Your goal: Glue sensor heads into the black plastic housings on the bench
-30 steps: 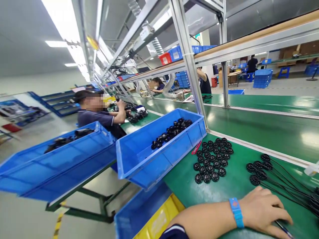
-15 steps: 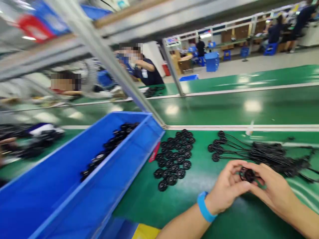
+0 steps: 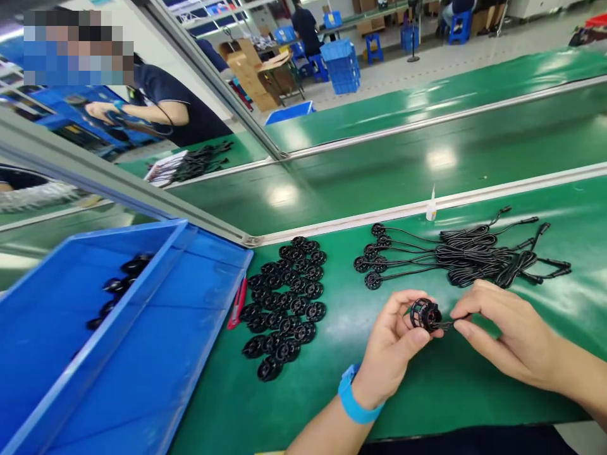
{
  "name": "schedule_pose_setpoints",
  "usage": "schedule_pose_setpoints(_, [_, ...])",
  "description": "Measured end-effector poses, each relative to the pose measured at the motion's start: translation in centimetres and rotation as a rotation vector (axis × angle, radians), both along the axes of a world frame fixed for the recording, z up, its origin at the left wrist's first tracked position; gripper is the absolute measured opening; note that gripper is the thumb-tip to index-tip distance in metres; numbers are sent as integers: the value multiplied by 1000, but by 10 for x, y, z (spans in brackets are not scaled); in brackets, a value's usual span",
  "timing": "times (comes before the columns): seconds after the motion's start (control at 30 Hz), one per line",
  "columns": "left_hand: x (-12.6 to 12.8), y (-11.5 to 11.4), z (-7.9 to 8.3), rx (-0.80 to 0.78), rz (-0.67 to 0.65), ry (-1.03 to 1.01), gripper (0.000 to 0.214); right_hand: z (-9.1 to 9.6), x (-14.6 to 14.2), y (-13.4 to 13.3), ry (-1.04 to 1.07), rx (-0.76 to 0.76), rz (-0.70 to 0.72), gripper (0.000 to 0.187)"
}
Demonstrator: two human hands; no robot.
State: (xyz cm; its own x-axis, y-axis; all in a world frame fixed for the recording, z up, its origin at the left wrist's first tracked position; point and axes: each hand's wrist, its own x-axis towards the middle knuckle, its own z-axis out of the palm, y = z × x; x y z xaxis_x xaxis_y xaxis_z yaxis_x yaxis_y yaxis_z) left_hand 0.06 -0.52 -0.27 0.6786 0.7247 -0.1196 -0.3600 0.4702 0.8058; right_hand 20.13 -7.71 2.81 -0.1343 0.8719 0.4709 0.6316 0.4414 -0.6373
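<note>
My left hand (image 3: 385, 351), with a blue band at its wrist, closes round a black, round plastic part (image 3: 422, 313) with an open, cage-like rim. Thin dark wires (image 3: 444, 326) come out of that part's right side. The thumb and fingers of my right hand (image 3: 507, 335) pinch those wires a short way off. Beyond my hands lie several coiled black cables (image 3: 474, 253), with round black discs (image 3: 372, 281) at their left ends. A group of loose black round parts (image 3: 289, 297) covers the mat to the left.
A large blue bin (image 3: 208, 303) with black parts inside stands at the left. Red-handled cutters (image 3: 239, 303) lie beside it. Near the metal rail (image 3: 332, 224) stands a small white bottle (image 3: 431, 208). Another person (image 3: 175, 107) works across the bench.
My right hand has drawn away from the part to the right and now pinches its wires. The part stays in my left hand. The camera view has turned and shifted.
</note>
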Motion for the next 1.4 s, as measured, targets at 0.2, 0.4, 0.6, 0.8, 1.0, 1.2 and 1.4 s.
schedule_pose_setpoints(0.2, [-2,-1,-2,33,3,38,44,-1,-3,-2,-10,58,-11,11])
schedule_pose_setpoints(0.4, [-3,-1,0,67,-43,98,44,-1,-1,-1,-87,88,-29,12])
schedule_pose_setpoints(0.6, [-2,-5,3,180,6,212,40,-8,-5,-1,-164,123,-86,14])
schedule_pose_setpoints(0.8, [1,-6,5,185,24,234,32,-7,-6,0,-150,68,-73,6])
schedule_pose_setpoints(1.0, [-1,-5,0,178,45,285,31,-13,-11,1,-71,42,-44,5])
schedule_pose_setpoints(1.2, [-3,-6,2,264,39,363,35,-18,-15,2,-66,86,-86,7])
schedule_pose_setpoints(1.4, [0,-8,4,304,107,373,27,-28,-23,0,7,111,-140,7])
